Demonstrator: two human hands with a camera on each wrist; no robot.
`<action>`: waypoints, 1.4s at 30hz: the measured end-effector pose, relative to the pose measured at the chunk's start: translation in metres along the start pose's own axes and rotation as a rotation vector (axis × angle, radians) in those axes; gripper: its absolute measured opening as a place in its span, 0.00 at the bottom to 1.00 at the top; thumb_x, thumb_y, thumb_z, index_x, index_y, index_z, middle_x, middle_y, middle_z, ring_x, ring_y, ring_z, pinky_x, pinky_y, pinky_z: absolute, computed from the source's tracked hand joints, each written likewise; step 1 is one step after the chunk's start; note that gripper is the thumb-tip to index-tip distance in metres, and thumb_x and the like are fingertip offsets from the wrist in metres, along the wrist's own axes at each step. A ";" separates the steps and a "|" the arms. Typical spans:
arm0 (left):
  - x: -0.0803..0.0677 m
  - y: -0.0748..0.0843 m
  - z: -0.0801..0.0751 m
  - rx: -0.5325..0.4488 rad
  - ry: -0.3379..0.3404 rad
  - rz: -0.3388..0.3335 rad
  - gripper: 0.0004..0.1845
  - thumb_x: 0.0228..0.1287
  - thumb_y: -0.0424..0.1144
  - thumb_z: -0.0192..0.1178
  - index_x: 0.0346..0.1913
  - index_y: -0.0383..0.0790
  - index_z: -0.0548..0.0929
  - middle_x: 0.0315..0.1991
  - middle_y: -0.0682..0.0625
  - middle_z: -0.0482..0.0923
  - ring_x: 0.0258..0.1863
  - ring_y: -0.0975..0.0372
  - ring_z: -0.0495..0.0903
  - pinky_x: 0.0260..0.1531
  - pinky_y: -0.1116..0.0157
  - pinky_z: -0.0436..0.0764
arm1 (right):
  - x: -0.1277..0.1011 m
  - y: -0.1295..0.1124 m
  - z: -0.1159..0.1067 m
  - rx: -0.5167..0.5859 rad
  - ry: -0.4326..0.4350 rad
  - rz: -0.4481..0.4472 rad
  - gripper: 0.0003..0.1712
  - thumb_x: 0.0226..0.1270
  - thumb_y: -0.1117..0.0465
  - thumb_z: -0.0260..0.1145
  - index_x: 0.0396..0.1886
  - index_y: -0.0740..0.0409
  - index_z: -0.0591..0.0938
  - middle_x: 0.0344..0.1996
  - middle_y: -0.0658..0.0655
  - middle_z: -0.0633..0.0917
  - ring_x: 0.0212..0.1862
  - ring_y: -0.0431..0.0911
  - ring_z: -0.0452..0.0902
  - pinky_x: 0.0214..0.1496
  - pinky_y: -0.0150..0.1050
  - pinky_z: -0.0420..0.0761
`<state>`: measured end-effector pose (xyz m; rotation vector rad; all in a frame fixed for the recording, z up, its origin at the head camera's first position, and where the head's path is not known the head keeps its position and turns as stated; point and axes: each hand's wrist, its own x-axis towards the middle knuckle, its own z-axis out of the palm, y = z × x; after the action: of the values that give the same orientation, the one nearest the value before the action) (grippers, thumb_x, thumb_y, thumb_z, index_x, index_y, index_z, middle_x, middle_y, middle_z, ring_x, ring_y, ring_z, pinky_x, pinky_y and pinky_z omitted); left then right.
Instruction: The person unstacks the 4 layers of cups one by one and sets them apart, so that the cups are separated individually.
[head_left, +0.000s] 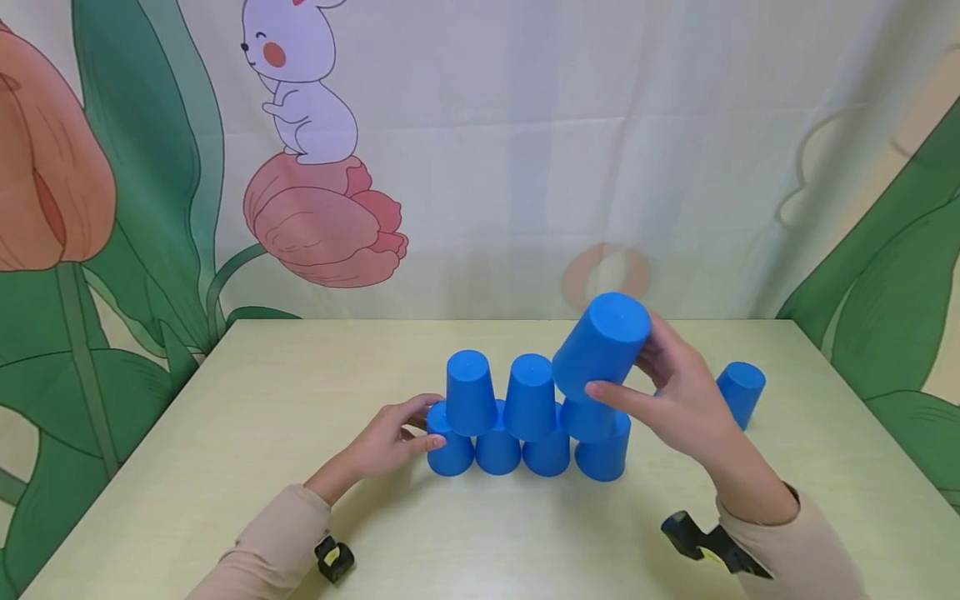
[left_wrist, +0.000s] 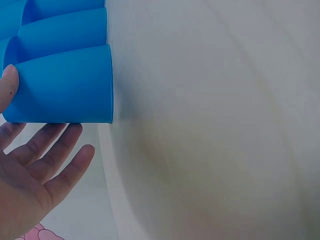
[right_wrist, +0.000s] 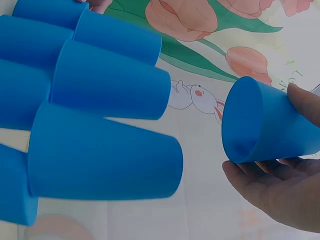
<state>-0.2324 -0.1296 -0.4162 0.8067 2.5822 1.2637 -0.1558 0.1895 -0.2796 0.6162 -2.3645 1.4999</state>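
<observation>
Upside-down blue cups stand stacked in two rows on the table, with several in the bottom row and three above. My right hand [head_left: 682,396] grips another blue cup [head_left: 603,342] between thumb and fingers, tilted over the right end of the upper row. The right wrist view shows this held cup [right_wrist: 270,122] apart from the stacked cups [right_wrist: 107,155], its mouth towards them. At the stack's left end, my left hand [head_left: 386,437] touches the outermost bottom cup [head_left: 450,454]. Its thumb lies against that cup [left_wrist: 62,87] in the left wrist view, with the fingers extended along its side.
One more blue cup [head_left: 741,392] stands on the right of the pale table [head_left: 300,400], partly behind the right wrist. A curtain [head_left: 480,167] printed with flowers and a rabbit hangs behind the table. Black camera mounts [head_left: 333,558] sit at both wrists.
</observation>
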 end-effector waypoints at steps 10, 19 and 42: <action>0.000 0.002 0.000 -0.003 -0.001 -0.008 0.29 0.60 0.44 0.60 0.62 0.38 0.66 0.50 0.41 0.76 0.46 0.49 0.77 0.40 0.57 0.78 | -0.010 0.010 -0.016 -0.080 0.032 -0.029 0.40 0.52 0.70 0.69 0.64 0.59 0.63 0.55 0.61 0.74 0.56 0.55 0.70 0.53 0.56 0.70; -0.001 0.002 -0.001 0.002 0.007 -0.015 0.29 0.60 0.44 0.60 0.62 0.38 0.66 0.51 0.41 0.76 0.47 0.48 0.77 0.40 0.57 0.79 | -0.019 0.024 -0.027 -0.132 0.055 -0.012 0.39 0.51 0.71 0.69 0.64 0.58 0.64 0.54 0.60 0.75 0.54 0.47 0.71 0.53 0.47 0.73; -0.001 0.002 0.001 0.000 0.011 -0.016 0.29 0.60 0.44 0.60 0.61 0.38 0.67 0.51 0.41 0.75 0.47 0.49 0.76 0.39 0.58 0.79 | -0.046 0.065 -0.057 -0.249 0.079 0.138 0.41 0.54 0.66 0.69 0.66 0.60 0.60 0.54 0.67 0.73 0.52 0.54 0.71 0.44 0.17 0.67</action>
<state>-0.2307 -0.1284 -0.4154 0.7791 2.5924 1.2670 -0.1476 0.2747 -0.3266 0.3344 -2.5211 1.2266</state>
